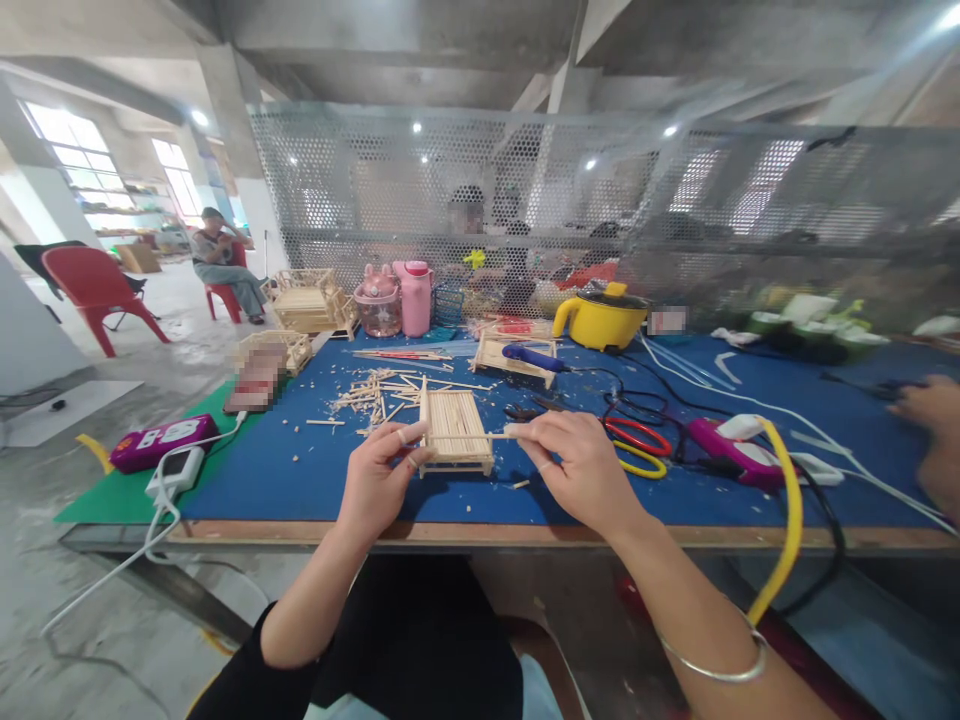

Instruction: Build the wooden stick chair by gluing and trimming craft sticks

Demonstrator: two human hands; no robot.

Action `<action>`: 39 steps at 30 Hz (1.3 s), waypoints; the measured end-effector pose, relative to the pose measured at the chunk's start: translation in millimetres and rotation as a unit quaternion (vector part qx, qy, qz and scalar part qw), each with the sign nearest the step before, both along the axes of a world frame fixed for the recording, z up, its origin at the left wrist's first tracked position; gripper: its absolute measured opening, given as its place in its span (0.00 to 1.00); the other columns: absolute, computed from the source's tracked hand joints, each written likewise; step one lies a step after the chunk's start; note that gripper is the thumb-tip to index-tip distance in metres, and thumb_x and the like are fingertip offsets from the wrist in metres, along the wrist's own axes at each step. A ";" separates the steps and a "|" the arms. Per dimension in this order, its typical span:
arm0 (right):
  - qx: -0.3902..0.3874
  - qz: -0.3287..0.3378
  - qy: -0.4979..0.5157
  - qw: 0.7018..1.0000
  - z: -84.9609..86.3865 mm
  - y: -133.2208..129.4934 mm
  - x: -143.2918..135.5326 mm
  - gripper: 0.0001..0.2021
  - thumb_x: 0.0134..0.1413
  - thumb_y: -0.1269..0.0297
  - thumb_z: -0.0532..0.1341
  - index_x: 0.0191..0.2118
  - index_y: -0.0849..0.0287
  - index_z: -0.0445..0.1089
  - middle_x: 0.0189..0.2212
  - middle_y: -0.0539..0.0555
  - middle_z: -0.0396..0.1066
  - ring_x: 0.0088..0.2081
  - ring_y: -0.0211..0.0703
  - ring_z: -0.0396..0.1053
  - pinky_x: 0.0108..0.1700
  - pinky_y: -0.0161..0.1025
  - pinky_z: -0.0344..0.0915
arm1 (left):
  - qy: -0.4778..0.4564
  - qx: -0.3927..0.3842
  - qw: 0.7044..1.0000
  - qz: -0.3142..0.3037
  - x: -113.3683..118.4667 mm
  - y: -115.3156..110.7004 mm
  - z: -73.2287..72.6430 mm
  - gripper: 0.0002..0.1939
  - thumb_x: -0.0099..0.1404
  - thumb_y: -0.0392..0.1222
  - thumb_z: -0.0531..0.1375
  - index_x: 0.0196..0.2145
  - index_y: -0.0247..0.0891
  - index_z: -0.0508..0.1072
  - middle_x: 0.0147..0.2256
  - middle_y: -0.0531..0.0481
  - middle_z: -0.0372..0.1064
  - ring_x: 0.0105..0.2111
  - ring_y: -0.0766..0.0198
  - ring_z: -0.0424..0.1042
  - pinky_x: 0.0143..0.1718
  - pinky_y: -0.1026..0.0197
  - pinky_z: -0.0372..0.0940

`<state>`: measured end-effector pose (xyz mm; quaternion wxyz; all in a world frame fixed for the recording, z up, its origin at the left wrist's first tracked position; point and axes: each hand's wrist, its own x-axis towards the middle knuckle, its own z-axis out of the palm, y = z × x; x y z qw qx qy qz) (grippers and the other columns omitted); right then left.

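A miniature bed-like frame built of thin wooden sticks [459,418] stands on the blue table mat close in front of me. At its left side, the fingers of my left hand [377,478] are closed on its corner post. My right hand [581,468] pinches the right end of a thin wooden stick [495,436], which lies level across the near side of the frame. The stick's left end meets my left fingertips, and I cannot tell if they grip it too. Loose stick pieces [382,392] are scattered behind my left hand.
A blue glue gun [534,358] rests on another stick frame [491,352] further back. Scissors with red and yellow handles [641,445], cables and a purple power strip [731,450] lie right. A yellow pot [604,318] stands behind. Another person's hand [930,410] is at far right.
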<state>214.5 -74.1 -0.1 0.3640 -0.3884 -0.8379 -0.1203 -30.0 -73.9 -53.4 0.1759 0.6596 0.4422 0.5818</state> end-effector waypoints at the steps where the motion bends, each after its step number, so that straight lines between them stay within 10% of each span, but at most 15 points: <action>1: 0.001 0.000 -0.001 1.000 -0.1 -0.1 0.1 0.08 0.58 0.69 0.58 0.37 0.56 0.75 0.31 0.51 0.75 0.35 0.41 0.70 0.39 0.41 0.57 | 0.004 0.000 1.000 0.005 1.1 0.2 0.1 0.11 0.59 0.41 0.62 0.41 0.41 0.77 0.37 0.49 0.74 0.34 0.66 0.72 0.35 0.66 0.68; 39: -0.059 0.004 -0.028 0.998 -3.0 12.4 0.5 0.10 0.60 0.66 0.56 0.40 0.57 0.74 0.34 0.53 0.75 0.37 0.43 0.69 0.40 0.40 0.62 | 0.112 0.103 0.985 0.083 8.4 -4.6 6.6 0.09 0.62 0.35 0.58 0.37 0.38 0.77 0.33 0.49 0.78 0.33 0.66 0.76 0.36 0.66 0.70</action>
